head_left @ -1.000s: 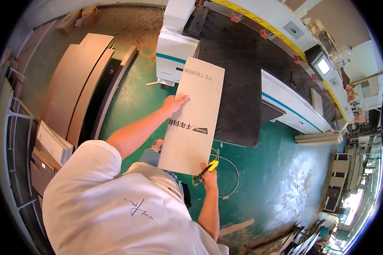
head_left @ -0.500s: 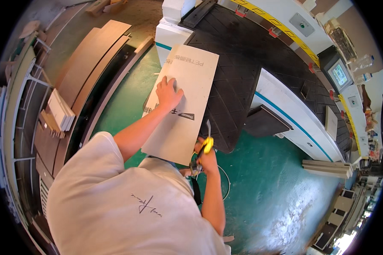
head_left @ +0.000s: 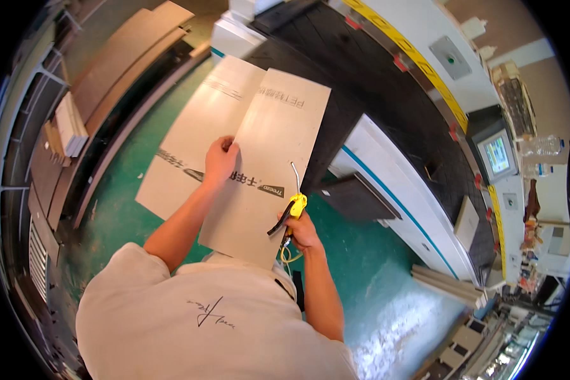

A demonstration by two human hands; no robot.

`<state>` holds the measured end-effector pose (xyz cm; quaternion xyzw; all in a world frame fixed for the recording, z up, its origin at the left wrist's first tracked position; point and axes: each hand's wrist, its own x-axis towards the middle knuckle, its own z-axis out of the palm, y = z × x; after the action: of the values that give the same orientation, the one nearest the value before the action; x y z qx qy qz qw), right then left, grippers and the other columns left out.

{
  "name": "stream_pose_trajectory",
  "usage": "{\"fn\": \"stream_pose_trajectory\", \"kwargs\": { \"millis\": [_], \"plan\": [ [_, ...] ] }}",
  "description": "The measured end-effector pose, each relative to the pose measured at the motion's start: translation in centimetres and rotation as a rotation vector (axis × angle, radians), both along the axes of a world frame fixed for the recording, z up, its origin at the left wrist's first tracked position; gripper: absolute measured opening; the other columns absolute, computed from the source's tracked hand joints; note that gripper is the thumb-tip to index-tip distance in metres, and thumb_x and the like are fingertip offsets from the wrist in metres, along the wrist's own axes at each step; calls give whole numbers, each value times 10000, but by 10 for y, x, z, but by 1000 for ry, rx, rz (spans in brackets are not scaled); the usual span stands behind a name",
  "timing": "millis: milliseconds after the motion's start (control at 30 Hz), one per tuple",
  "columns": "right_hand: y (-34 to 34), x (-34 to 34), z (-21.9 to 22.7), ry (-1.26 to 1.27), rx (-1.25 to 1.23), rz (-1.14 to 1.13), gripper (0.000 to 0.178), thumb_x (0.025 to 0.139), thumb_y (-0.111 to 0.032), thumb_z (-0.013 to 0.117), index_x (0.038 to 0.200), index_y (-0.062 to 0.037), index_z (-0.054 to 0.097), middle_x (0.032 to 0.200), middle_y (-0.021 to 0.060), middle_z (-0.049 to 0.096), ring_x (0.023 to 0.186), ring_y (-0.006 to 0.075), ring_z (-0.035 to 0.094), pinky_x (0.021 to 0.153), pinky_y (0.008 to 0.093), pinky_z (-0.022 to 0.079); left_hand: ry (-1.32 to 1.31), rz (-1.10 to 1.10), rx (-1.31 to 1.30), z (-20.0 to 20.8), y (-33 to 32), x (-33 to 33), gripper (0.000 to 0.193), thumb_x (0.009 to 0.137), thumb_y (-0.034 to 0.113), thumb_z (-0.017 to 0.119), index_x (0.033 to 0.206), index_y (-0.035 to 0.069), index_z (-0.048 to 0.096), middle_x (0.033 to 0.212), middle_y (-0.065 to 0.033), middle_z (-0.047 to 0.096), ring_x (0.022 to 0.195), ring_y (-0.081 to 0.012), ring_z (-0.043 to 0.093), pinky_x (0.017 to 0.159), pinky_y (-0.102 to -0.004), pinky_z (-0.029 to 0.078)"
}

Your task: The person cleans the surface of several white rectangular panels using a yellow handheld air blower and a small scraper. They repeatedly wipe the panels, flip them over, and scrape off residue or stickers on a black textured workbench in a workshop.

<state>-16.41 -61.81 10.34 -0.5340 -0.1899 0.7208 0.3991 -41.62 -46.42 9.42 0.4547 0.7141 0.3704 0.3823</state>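
Observation:
A long pale board (head_left: 277, 133) with dark print on its face lies in front of me. Beside its left edge, partly covered by it, shows a second pale board (head_left: 193, 142). Where the two meet, my left hand (head_left: 221, 160) has its fingers curled in and closed at the edge of the right-hand board. Close to that board's lower right edge, my right hand (head_left: 305, 231) is wrapped around a yellow air blow gun (head_left: 297, 204). The gun has a black lever and a thin bent metal nozzle that points up over the board. A thin hose hangs below it.
A dark-topped machine bed (head_left: 361, 69) with a white side stands ahead and right, with a control screen (head_left: 497, 155) beyond. Stacked wooden panels (head_left: 126, 57) lie at the left. Strips (head_left: 446, 288) rest on the green floor (head_left: 361, 244) near the machine.
A second board now shows left of the first. My left hand has gone from lying spread on the board to curled at its edge. The blow gun has moved up and left.

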Motion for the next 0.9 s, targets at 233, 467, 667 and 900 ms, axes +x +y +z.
{"fn": "stream_pose_trajectory", "kwargs": {
  "millis": [233, 467, 667, 900],
  "plan": [
    [37, 108, -7, -66, -85, -37, 197, 917, -87, 762, 1046, -61, 615, 881, 32, 640, 642, 141, 592, 545, 289, 482, -59, -314, -222, -13, 89, 149, 533, 1018, 488, 594, 1222, 14, 728, 1127, -183, 762, 1061, -303, 719, 925, -393, 528],
    [91, 184, -3, -253, -74, 157, 273, 901, -62, 712, 1166, -22, 660, 1022, 68, 691, 833, 175, 676, 666, 320, 578, 141, -327, -90, -52, 188, 221, 572, 1007, 584, 538, 1128, 84, 785, 1031, -210, 768, 1032, -401, 726, 891, -476, 557],
    [79, 356, 22, -296, -301, 591, 379, 905, -235, 786, 1203, -33, 667, 1026, 138, 759, 829, 213, 735, 623, 314, 587, 324, -378, -176, -34, 226, 279, 460, 996, 527, 564, 1041, 146, 819, 1065, -166, 768, 1096, -383, 701, 916, -493, 550],
    [94, 437, 29, 749, 246, -401, 700, 1044, -607, 498, 1540, -115, 458, 1301, 213, 675, 425, 93, 394, 410, 238, 327, 667, -216, 266, -49, 151, 282, 485, 967, 379, 628, 1384, 133, 653, 1436, -152, 596, 1395, -368, 482, 1163, -538, 352]
  ]
}}
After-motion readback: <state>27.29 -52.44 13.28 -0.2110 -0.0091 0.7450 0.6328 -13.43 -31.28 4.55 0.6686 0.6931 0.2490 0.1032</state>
